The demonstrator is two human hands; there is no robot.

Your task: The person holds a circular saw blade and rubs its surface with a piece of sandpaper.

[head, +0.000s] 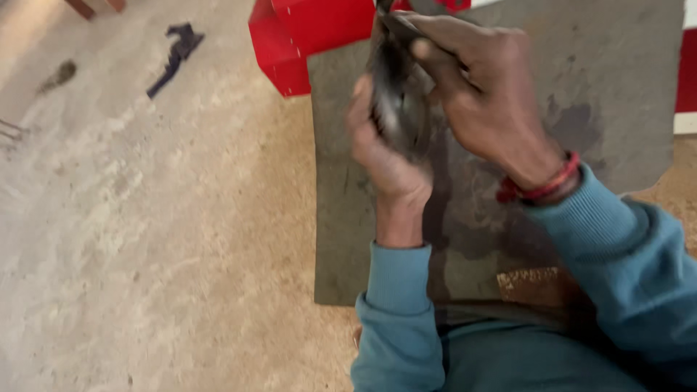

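Dull, grimy metal disc; matt grey stained mat; glossy red box; rough sandy floor.

I wear a teal-blue ribbed sweatshirt; its cuffs sit at both wrists. A red thread band circles my right wrist. My trousers match the teal.

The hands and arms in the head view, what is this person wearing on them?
Both hands, the left hand and the right hand, are bare, with no gloves. Both arms wear long teal-blue sleeves of a knitted-looking fabric with ribbed cuffs. A red thread band is wound around the right wrist, just above the cuff. No watch or ring shows, though the picture is somewhat blurred.
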